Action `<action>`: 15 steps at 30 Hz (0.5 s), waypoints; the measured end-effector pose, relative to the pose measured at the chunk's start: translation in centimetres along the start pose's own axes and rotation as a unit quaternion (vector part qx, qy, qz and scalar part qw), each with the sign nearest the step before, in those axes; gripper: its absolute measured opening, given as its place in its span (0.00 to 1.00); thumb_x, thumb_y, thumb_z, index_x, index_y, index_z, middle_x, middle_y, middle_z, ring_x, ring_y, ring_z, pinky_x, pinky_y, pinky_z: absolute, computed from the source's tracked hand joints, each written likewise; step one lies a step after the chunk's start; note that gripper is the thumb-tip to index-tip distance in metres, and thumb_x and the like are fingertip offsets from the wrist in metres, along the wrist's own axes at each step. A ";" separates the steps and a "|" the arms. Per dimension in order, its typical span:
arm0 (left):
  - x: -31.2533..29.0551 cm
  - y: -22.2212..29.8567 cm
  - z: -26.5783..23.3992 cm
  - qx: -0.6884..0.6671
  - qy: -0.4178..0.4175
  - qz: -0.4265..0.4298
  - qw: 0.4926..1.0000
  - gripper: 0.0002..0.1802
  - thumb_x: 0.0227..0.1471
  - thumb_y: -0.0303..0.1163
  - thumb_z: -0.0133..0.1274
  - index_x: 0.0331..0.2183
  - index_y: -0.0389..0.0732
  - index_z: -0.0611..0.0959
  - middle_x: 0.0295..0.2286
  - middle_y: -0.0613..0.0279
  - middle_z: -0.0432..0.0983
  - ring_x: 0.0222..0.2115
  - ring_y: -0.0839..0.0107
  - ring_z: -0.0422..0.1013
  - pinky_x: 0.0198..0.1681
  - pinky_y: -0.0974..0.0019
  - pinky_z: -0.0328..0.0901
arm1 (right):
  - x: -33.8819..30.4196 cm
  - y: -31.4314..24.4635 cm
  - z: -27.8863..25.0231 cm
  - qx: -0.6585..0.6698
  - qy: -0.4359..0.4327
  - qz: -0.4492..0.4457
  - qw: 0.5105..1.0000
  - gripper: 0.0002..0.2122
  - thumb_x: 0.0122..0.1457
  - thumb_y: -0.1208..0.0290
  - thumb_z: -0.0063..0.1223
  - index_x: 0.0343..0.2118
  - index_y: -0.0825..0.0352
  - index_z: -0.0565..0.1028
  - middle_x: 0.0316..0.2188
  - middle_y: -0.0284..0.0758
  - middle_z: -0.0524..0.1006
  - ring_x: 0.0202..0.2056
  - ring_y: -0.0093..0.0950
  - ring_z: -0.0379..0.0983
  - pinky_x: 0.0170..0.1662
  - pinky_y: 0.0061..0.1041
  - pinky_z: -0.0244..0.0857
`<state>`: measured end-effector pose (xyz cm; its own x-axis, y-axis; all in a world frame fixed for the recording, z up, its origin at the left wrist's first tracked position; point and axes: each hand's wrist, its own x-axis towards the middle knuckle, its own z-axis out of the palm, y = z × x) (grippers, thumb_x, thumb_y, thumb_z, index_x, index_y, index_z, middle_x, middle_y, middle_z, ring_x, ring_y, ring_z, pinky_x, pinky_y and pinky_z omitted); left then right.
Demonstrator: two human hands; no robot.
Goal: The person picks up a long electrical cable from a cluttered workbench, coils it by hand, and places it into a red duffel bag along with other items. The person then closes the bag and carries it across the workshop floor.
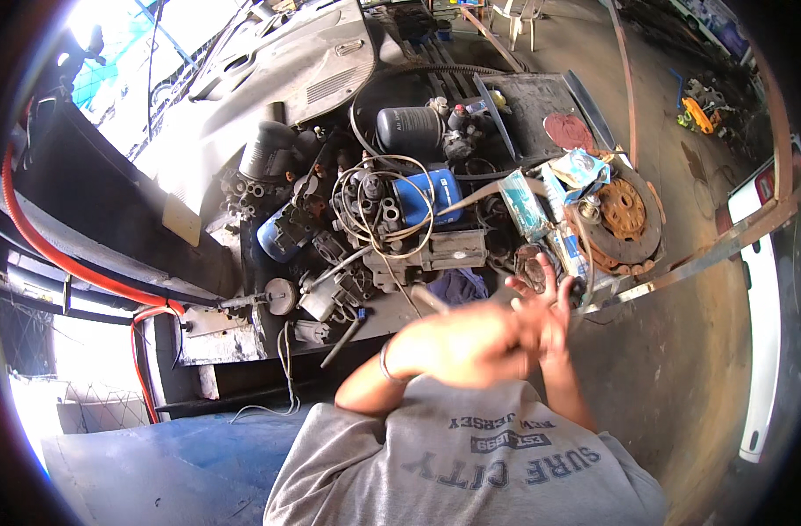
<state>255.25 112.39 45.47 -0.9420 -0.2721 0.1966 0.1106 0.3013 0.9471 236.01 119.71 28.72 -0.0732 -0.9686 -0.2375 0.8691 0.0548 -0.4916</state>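
Above the bench's front edge, close to my chest, my two hands overlap. My left hand (pixel 484 344), with a band at its wrist, lies across in front of the right palm; motion smears its fingers. My right hand (pixel 551 320) has its fingers apart and pointing up, and nothing shows in it. Just beyond the left hand is a dark blue cloth (pixel 457 287), beside a long grey metal housing (pixel 431 252). A short tan stick-like piece (pixel 431 299) shows by the left hand; whether it is touched I cannot tell.
The workbench (pixel 220 346) is crowded with greasy metal parts, a blue canister (pixel 282 235), a black canister (pixel 409 130), a coiled hose (pixel 383 206) and a blue box (pixel 427 195). A rusty disc (pixel 624 210) lies right, near torn cartons (pixel 525 206). An orange hose (pixel 63 256) runs along the left.
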 end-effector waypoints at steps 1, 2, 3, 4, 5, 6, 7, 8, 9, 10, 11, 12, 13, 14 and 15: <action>-0.6 -0.1 1.3 0.005 -0.095 -0.038 0.995 0.13 0.61 0.28 0.51 0.46 0.34 0.76 0.37 0.54 0.80 0.31 0.66 0.79 0.36 0.59 0.72 | 0.1 -1.5 -1.6 0.050 -0.087 0.042 0.994 0.31 0.69 0.34 0.26 0.72 0.38 0.50 0.58 0.54 0.73 0.19 0.21 0.55 0.23 0.18 0.54; -0.6 0.6 1.8 -0.038 -0.206 -0.128 0.969 0.13 0.61 0.28 0.52 0.46 0.33 0.76 0.37 0.54 0.80 0.30 0.66 0.79 0.37 0.59 0.72 | -0.7 -2.5 -0.3 0.076 -0.061 0.070 0.993 0.31 0.70 0.35 0.25 0.71 0.41 0.54 0.57 0.51 0.74 0.18 0.20 0.54 0.21 0.17 0.51; -1.1 0.1 2.2 -0.101 -0.222 -0.136 0.960 0.13 0.61 0.27 0.52 0.47 0.33 0.76 0.34 0.56 0.81 0.30 0.65 0.79 0.37 0.59 0.72 | -0.8 -2.8 -1.2 0.061 -0.060 0.090 0.992 0.30 0.71 0.37 0.26 0.70 0.44 0.58 0.57 0.47 0.76 0.18 0.19 0.53 0.21 0.17 0.50; -1.7 -0.5 2.4 -0.162 -0.237 -0.144 0.947 0.14 0.62 0.27 0.51 0.48 0.33 0.76 0.32 0.58 0.81 0.29 0.65 0.79 0.37 0.60 0.72 | -1.1 -3.5 -2.3 0.047 -0.060 0.111 0.991 0.29 0.72 0.39 0.27 0.69 0.48 0.61 0.56 0.44 0.77 0.18 0.18 0.53 0.20 0.17 0.49; -2.4 -1.3 2.2 -0.182 -0.190 -0.176 0.949 0.14 0.63 0.30 0.51 0.48 0.34 0.76 0.33 0.57 0.82 0.31 0.66 0.79 0.36 0.61 0.73 | -1.4 -4.2 -1.8 -0.009 -0.080 0.105 0.991 0.26 0.73 0.45 0.32 0.65 0.53 0.66 0.49 0.34 0.81 0.17 0.17 0.51 0.20 0.18 0.48; -3.3 -2.4 1.7 -0.202 -0.142 -0.207 0.947 0.15 0.64 0.32 0.50 0.49 0.35 0.76 0.34 0.57 0.82 0.32 0.68 0.79 0.35 0.63 0.73 | -2.2 -5.0 -1.1 -0.014 -0.002 0.104 0.994 0.23 0.72 0.55 0.35 0.65 0.57 0.67 0.32 0.27 0.78 0.16 0.18 0.50 0.20 0.19 0.48; -4.5 -3.4 1.1 -0.221 -0.092 -0.238 0.941 0.16 0.65 0.35 0.50 0.49 0.35 0.76 0.35 0.57 0.82 0.33 0.69 0.79 0.34 0.64 0.74 | -3.0 -6.0 0.5 0.083 0.054 0.113 0.989 0.23 0.70 0.58 0.36 0.65 0.59 0.66 0.27 0.26 0.72 0.16 0.18 0.49 0.19 0.19 0.47; -5.5 -4.7 0.3 -0.235 -0.047 -0.267 0.933 0.17 0.67 0.38 0.49 0.49 0.36 0.76 0.36 0.57 0.82 0.34 0.71 0.79 0.33 0.66 0.74 | -3.4 -6.6 1.2 0.181 0.108 0.115 0.971 0.24 0.68 0.62 0.36 0.65 0.61 0.66 0.22 0.25 0.66 0.15 0.18 0.48 0.19 0.19 0.47; -6.5 -5.9 -0.4 -0.249 0.003 -0.293 0.923 0.18 0.68 0.41 0.48 0.50 0.37 0.76 0.37 0.56 0.83 0.35 0.72 0.79 0.33 0.67 0.74 | -4.0 -6.8 -0.2 0.168 0.040 0.110 0.979 0.25 0.66 0.65 0.36 0.65 0.64 0.65 0.17 0.24 0.58 0.15 0.19 0.47 0.18 0.20 0.45; -7.5 -7.4 -0.8 -0.266 0.052 -0.318 0.909 0.19 0.69 0.44 0.48 0.50 0.37 0.76 0.38 0.56 0.83 0.36 0.74 0.79 0.32 0.68 0.75 | -4.6 -6.9 -0.1 0.119 0.039 0.110 0.986 0.23 0.69 0.61 0.35 0.64 0.63 0.66 0.13 0.23 0.55 0.14 0.18 0.46 0.18 0.21 0.45; -8.4 -9.1 -1.0 -0.257 0.109 -0.346 0.896 0.19 0.69 0.44 0.48 0.50 0.38 0.76 0.38 0.56 0.83 0.36 0.74 0.78 0.32 0.69 0.75 | -5.1 -7.1 0.4 0.072 0.041 0.125 0.989 0.22 0.71 0.57 0.34 0.62 0.63 0.67 0.11 0.22 0.51 0.13 0.18 0.45 0.18 0.21 0.44; -9.3 -11.0 -1.0 -0.249 0.162 -0.373 0.879 0.19 0.69 0.44 0.49 0.50 0.38 0.76 0.38 0.56 0.82 0.35 0.74 0.78 0.32 0.69 0.75 | -5.7 -7.0 0.9 0.024 0.045 0.138 0.989 0.22 0.73 0.54 0.33 0.61 0.63 0.68 0.10 0.22 0.48 0.12 0.17 0.44 0.18 0.21 0.43; -10.2 -13.3 -1.2 -0.162 0.250 -0.374 0.878 0.23 0.67 0.46 0.51 0.51 0.36 0.75 0.38 0.53 0.82 0.36 0.70 0.78 0.35 0.67 0.75 | -6.0 -6.8 0.8 -0.073 0.041 0.145 0.986 0.23 0.74 0.49 0.31 0.56 0.63 0.70 0.09 0.21 0.48 0.12 0.17 0.42 0.17 0.21 0.41; -11.4 -15.9 -1.5 -0.072 0.336 -0.369 0.863 0.27 0.64 0.49 0.54 0.52 0.35 0.74 0.39 0.50 0.81 0.37 0.66 0.78 0.37 0.64 0.74 | -6.7 -6.8 1.7 -0.183 0.011 0.129 0.974 0.21 0.75 0.53 0.33 0.53 0.66 0.70 0.10 0.21 0.53 0.12 0.16 0.45 0.17 0.19 0.40; -12.3 -18.4 -1.7 0.020 0.417 -0.358 0.835 0.32 0.62 0.51 0.56 0.53 0.34 0.73 0.40 0.47 0.80 0.38 0.62 0.78 0.39 0.61 0.74 | -6.9 -7.2 2.2 -0.281 -0.024 0.121 0.952 0.20 0.75 0.54 0.35 0.51 0.67 0.71 0.11 0.22 0.57 0.12 0.15 0.47 0.17 0.19 0.40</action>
<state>265.32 108.63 26.10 -0.2117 -0.9324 -0.2928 -0.4138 -0.1859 0.8912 231.34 125.46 35.80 0.1309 -0.9201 -0.3691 0.4572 0.3864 -0.8010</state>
